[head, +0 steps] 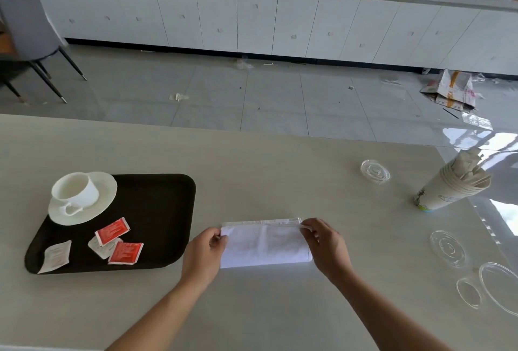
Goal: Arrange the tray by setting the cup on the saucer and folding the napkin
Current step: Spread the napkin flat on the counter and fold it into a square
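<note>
A white napkin (265,244) lies folded into a wide strip on the pale table, right of the black tray (157,210). My left hand (206,254) pinches its upper left corner. My right hand (325,244) pinches its upper right corner. On the tray's far left corner a white cup (74,189) stands on a white saucer (103,195), handle toward me.
Red and white sachets (112,231) lie on the tray's near half. A stack of paper cups (451,185) stands at the right, with clear plastic lids (447,247) and a small glass dish (375,171) around it. The table's far edge runs behind.
</note>
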A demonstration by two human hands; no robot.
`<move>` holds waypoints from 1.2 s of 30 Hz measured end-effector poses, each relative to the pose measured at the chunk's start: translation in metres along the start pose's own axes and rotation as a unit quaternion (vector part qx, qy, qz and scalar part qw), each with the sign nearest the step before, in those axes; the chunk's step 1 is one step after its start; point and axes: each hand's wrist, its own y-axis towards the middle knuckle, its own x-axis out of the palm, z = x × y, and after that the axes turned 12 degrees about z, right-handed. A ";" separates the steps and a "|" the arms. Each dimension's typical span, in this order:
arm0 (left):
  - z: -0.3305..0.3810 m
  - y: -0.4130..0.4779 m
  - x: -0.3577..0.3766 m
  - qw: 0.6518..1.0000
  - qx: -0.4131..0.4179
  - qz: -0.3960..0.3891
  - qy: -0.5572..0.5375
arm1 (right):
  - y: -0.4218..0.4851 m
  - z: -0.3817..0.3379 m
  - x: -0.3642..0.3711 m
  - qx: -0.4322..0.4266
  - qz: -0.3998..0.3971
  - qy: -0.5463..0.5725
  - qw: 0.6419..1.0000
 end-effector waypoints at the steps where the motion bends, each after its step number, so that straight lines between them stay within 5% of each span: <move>1: 0.002 0.004 0.003 1.000 -0.007 0.003 0.009 | 0.007 0.000 0.004 0.005 -0.010 -0.007 1.000; 13: 0.006 0.024 0.027 0.991 -0.091 0.038 0.095 | 0.043 0.018 0.045 0.001 -0.073 -0.103 0.992; 26: 0.000 0.023 0.035 0.990 -0.058 0.061 0.114 | 0.045 0.024 0.053 -0.003 -0.058 -0.119 0.991; 29: -0.004 0.009 0.036 0.978 0.094 0.088 0.165 | 0.040 0.020 0.048 -0.005 -0.040 -0.118 0.992; 32: -0.014 -0.002 0.042 0.936 0.266 0.054 0.223 | 0.023 0.011 0.047 -0.152 -0.002 -0.167 0.974; 36: -0.017 0.003 0.056 0.902 0.304 -0.030 0.306 | -0.001 -0.015 0.070 -0.263 -0.107 -0.217 0.934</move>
